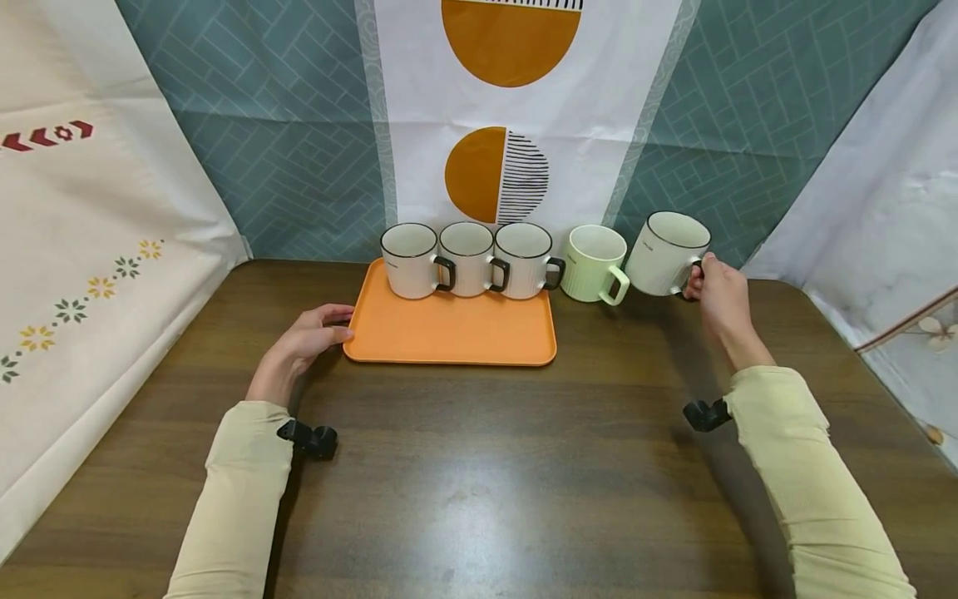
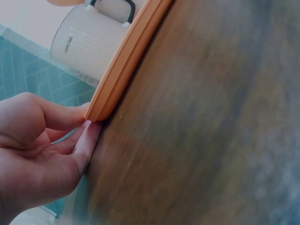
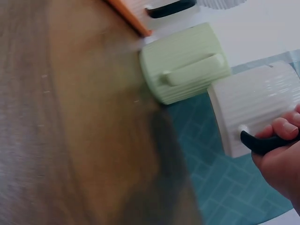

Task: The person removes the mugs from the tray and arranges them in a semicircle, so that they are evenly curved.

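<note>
Left hand (image 1: 303, 337) and right hand (image 1: 724, 298) are both grasping something near the far edge of the table (image 1: 464, 482). At the left end of an orange tray (image 1: 456, 337), the left hand's thumb and fingers are pinching the rim just behind its near left corner. Farther right, toward the table's far right corner, the right hand is curling round the black handle (image 3: 255, 143) of a white mug (image 1: 662, 262); this mug is tilting to the right and appears to be hanging above the table. Just left of it, a pale green mug (image 1: 587, 270) is standing upright on the table by the far edge, its handle pointing toward the near right. Beyond that, three white mugs (image 1: 466, 270) with black rims are standing upright in a row along the tray's far side, their black handles pointing right, while the near part of the tray is lying bare. The tray itself is resting flat by the table's far edge, left of the middle. Behind everything, a blue-green cloth (image 1: 284, 166) is hanging, with a white panel (image 1: 591, 150) bearing ochre shapes; an embroidered cloth (image 1: 112, 216) is bordering the table's left edge, and a whitish cloth (image 1: 891, 166) its right.
</note>
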`<state>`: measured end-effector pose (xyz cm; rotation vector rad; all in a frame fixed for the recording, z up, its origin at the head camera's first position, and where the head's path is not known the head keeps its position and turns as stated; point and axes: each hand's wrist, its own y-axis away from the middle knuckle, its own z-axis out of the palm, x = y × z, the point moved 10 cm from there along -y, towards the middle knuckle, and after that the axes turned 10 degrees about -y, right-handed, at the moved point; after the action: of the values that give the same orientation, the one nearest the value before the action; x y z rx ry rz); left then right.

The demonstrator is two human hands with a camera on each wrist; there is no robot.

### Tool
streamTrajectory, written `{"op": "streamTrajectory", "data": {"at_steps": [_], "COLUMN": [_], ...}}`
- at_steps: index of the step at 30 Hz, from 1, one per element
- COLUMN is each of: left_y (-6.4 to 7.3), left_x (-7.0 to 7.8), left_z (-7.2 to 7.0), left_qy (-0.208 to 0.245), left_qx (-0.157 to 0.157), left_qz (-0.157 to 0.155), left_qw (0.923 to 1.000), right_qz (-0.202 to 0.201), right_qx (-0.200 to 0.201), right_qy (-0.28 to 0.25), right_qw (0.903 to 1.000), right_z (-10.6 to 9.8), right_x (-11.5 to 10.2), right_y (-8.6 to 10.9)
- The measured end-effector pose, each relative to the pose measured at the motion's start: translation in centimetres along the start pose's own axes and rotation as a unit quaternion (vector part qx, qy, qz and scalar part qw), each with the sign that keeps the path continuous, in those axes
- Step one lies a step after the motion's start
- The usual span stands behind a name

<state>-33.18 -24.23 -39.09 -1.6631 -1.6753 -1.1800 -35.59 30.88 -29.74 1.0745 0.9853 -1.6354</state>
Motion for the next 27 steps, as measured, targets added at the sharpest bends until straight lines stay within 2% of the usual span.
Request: {"op": "streamTrajectory", "data": {"at_steps": [13, 23, 27], "left_y": [0.1, -0.1, -0.2], "left_x": [-0.7, -0.3, -0.3], "left_z": [0.3, 0.0, -0.1], "left_qy": [0.004, 0.002, 0.003], "left_qx": [-0.002, -0.003, -0.003], "left_qz": [-0.006, -0.006, -0.008], "left_qw": [1.0, 1.0, 1.0], "right_qz": [0.038, 0.024, 0.026], "right_qx": [0.028, 0.02, 0.008], "right_qy": [0.021, 0.023, 0.043], "right_qw": [0.9987, 0.9992, 0.9987], "right_z": [-1.4, -1.0, -0.7], "right_x": [4.8, 5.4, 5.6], "right_y": [0.3, 0.4, 0.5]}}
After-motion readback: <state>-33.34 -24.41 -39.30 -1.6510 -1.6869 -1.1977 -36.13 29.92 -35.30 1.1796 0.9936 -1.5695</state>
